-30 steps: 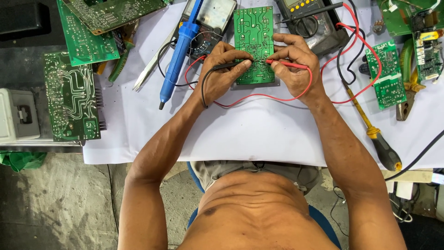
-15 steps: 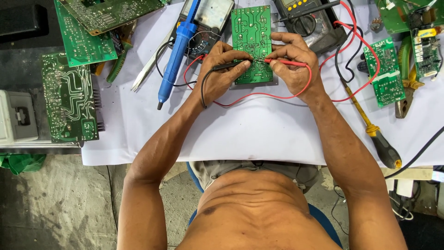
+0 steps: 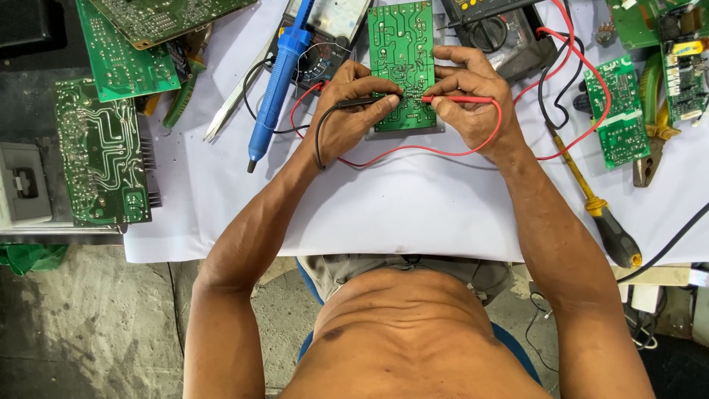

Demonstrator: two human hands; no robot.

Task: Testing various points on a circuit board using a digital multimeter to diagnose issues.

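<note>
The left hand (image 3: 347,118) pinches the black probe (image 3: 362,102) and the right hand (image 3: 469,103) pinches the red probe (image 3: 461,99), fingers closed tight on each; both tips meet near the middle of the green circuit board (image 3: 402,59) lying flat on the white sheet (image 3: 413,207); tips that close could slip and bridge neighbouring solder points; the red lead (image 3: 413,153) loops under the wrists and might snag, tugging the meter (image 3: 509,33) beyond; the blue soldering tool (image 3: 277,81) lies near the left.

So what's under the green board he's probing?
The green circuit board lies on white paper; a grey edge shows below it. Both hands hide its lower sides.
</note>
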